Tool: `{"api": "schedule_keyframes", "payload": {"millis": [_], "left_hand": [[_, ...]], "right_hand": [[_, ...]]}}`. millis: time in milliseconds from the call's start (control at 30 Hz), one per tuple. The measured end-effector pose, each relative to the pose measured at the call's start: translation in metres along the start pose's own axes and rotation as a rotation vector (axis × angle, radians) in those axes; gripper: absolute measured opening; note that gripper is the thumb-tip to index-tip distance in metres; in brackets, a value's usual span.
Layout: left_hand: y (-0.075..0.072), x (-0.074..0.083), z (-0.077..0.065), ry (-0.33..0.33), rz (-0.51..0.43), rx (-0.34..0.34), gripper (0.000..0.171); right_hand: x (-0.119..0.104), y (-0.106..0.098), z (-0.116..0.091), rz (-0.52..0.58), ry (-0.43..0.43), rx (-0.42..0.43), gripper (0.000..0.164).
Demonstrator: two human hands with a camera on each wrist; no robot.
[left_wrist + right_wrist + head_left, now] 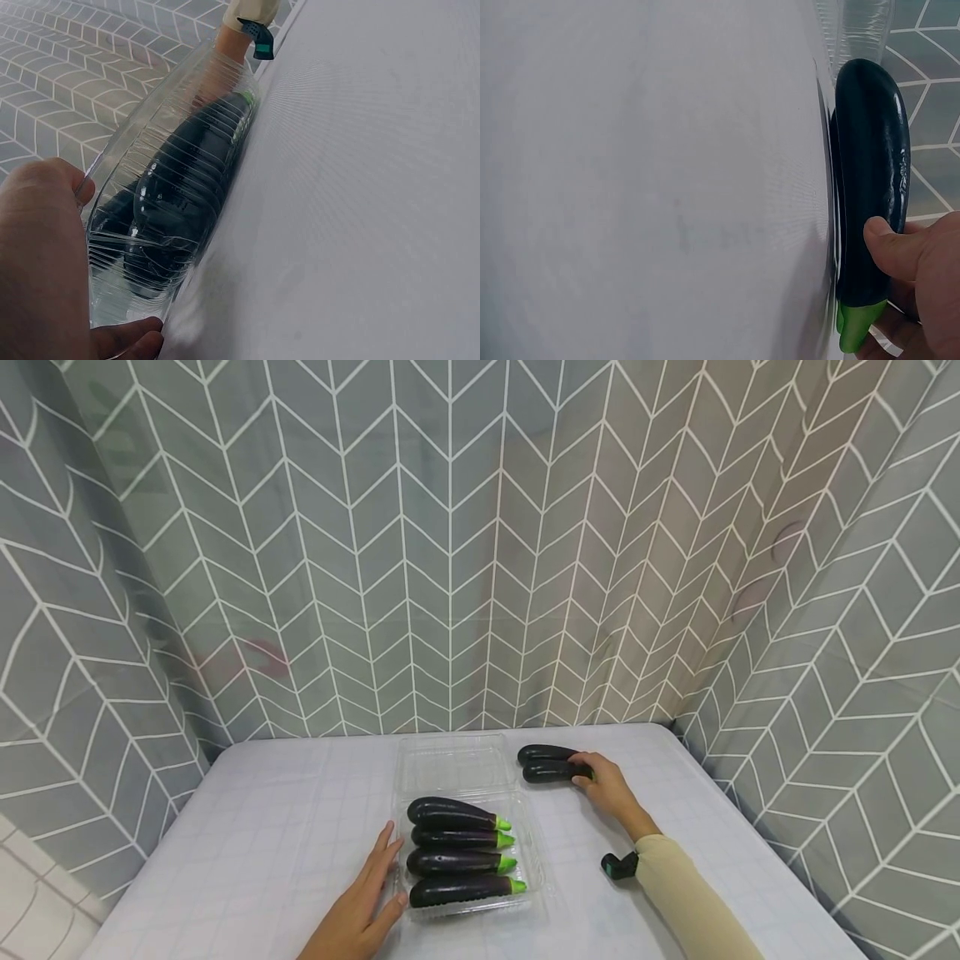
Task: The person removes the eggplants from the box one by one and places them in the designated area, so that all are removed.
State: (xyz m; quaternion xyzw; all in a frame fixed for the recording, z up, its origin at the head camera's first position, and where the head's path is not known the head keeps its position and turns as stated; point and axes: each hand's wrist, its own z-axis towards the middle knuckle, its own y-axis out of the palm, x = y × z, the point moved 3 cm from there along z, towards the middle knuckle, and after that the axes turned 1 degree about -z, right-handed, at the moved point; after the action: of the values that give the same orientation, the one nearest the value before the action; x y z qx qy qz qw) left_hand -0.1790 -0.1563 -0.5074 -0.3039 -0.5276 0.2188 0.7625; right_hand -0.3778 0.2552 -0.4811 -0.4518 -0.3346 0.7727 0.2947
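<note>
An eggplant (pixel 870 165) is being gripped by the right hand (pixel 607 785), a clear container (pixel 532 839) touched by the outspread left hand (pixel 360 902).

The left grip (pixel 358 903) is spread, thumb (pixel 388 917) apart; the right grip (pixel 606 787) curls, its forearm (pixel 690 893) stretched forward.

I see light glinting off the smooth, glossy eggplants (pixel 453 862) and the clear, ribbed plastic clamshell container (pixel 453 764), while the cloth-covered tabletop (pixel 255 852) looks matt, the curtain (pixel 450 568) lightly rippled fabric, and the sleeve (pixel 690 889) plain, dull cloth.
</note>
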Motion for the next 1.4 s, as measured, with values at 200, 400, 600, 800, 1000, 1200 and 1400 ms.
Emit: {"api": "schedule_keyframes", "payload": {"millis": [200,400,600,800,1000,1200,1400], "left_hand": [[-0.001,0.002,-0.001,0.023,0.015,0.009,0.069],[-0.003,0.006,-0.003,0.031,0.025,0.007,0.068],[-0.004,0.006,-0.003,0.044,0.017,0.01,0.068],[-0.002,0.003,-0.003,0.046,0.017,0.02,0.068],[-0.002,0.003,-0.001,0.01,0.01,0.001,0.07],[-0.002,0.004,0.0,-0.003,0.014,0.003,0.07],[-0.002,0.003,0.0,-0.002,0.003,0.002,0.07]], "right_hand": [[0.003,0.002,0.001,-0.005,-0.006,-0.005,0.032],[0.006,0.003,0.001,-0.007,0.019,-0.007,0.033],[0.006,0.002,0.001,0.004,0.038,0.007,0.035],[0.004,0.002,0.0,0.004,0.057,0.006,0.037],[0.001,-0.003,-0.001,0.0,0.068,0.007,0.04],[-0.001,-0.006,-0.004,0.006,0.059,0.025,0.041],[-0.009,-0.01,-0.009,0.025,0.01,0.086,0.039]]}}
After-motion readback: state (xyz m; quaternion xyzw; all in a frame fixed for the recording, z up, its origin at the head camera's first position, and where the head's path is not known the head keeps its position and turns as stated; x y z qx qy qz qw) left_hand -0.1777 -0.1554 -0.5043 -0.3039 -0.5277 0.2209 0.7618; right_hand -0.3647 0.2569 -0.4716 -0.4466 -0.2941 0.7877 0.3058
